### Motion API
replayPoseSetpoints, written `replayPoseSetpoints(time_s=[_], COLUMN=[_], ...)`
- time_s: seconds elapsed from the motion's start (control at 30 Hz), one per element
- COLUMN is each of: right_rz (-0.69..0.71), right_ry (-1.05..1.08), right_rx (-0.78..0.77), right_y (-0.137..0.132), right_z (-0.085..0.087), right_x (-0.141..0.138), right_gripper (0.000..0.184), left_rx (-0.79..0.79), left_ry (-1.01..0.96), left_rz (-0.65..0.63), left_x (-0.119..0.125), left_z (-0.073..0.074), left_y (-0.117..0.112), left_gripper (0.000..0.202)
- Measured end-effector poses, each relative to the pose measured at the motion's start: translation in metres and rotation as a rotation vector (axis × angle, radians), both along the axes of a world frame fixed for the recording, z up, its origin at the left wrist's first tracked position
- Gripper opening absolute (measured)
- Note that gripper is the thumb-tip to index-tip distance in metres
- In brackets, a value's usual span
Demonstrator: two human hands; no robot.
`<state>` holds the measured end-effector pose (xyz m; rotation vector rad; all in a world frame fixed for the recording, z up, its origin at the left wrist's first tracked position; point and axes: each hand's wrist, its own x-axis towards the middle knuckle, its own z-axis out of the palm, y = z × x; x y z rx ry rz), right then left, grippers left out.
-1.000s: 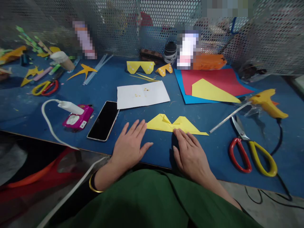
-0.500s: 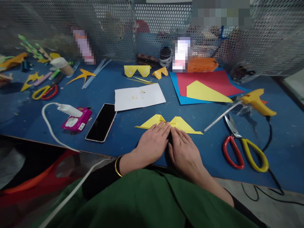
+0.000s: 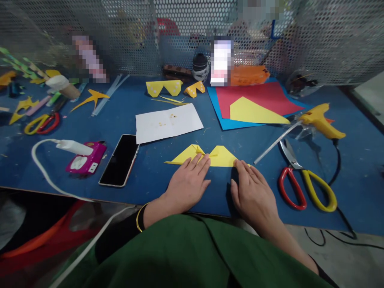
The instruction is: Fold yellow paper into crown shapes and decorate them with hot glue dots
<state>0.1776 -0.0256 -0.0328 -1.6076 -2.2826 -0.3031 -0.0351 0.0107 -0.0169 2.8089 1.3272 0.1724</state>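
Observation:
A folded yellow paper piece with two peaks lies flat on the blue table in front of me. My left hand rests palm down, its fingertips pressing the lower middle of the paper. At the paper's right end, my right hand lies flat with its fingertips on the bottom edge. Both hands have their fingers stretched out, and neither grips anything. Between the peaks a small folded flap stands up a little.
Left of my hands are a black-screened phone and a pink power adapter. White paper lies behind. Big scissors and a yellow glue gun are at the right. Red sheets and yellow paper glasses sit farther back.
My right hand has slid right along the paper's lower edge, away from the left hand. The left hand stays near the middle. The view has shifted slightly.

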Motion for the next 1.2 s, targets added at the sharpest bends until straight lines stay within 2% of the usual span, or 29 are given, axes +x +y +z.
replayPoseSetpoints(time_s=[0.13, 0.3, 0.37, 0.5, 0.57, 0.7, 0.93, 1.07, 1.2], right_rz=[-0.061, -0.052, -0.004, 0.200, 0.243, 0.200, 0.066, -0.027, -0.067], right_ry=[-0.017, -0.027, -0.004, 0.065, 0.079, 0.063, -0.024, -0.035, -0.030], right_rx=[0.019, 0.023, 0.023, -0.012, -0.018, 0.000, -0.002, -0.048, -0.044], right_y=[-0.002, -0.004, -0.003, 0.002, 0.004, 0.004, -0.003, -0.006, -0.006], right_z=[-0.002, 0.001, 0.004, 0.006, 0.005, 0.004, 0.003, 0.001, 0.002], right_x=[0.004, -0.002, -0.010, -0.032, -0.039, -0.034, 0.002, 0.015, 0.016], right_gripper=[0.049, 0.050, 0.052, 0.053, 0.052, 0.050, 0.049, 0.050, 0.049], left_rx=[0.066, 0.140, 0.150, 0.134, 0.117, 0.124, 0.191, 0.191, 0.176], left_ry=[-0.069, -0.115, -0.111, -0.101, -0.091, -0.072, -0.064, -0.046, -0.032], left_rz=[-0.032, -0.076, -0.072, -0.077, -0.091, -0.080, -0.017, 0.086, 0.196], left_x=[-0.003, -0.003, -0.002, -0.002, -0.003, -0.008, -0.034, -0.055, -0.073], left_z=[-0.003, -0.004, -0.004, -0.004, -0.004, -0.002, -0.002, -0.003, -0.002], left_y=[-0.001, -0.002, -0.002, -0.002, -0.002, -0.003, -0.006, -0.010, -0.016], left_gripper=[0.051, 0.046, 0.046, 0.047, 0.048, 0.047, 0.044, 0.045, 0.048])
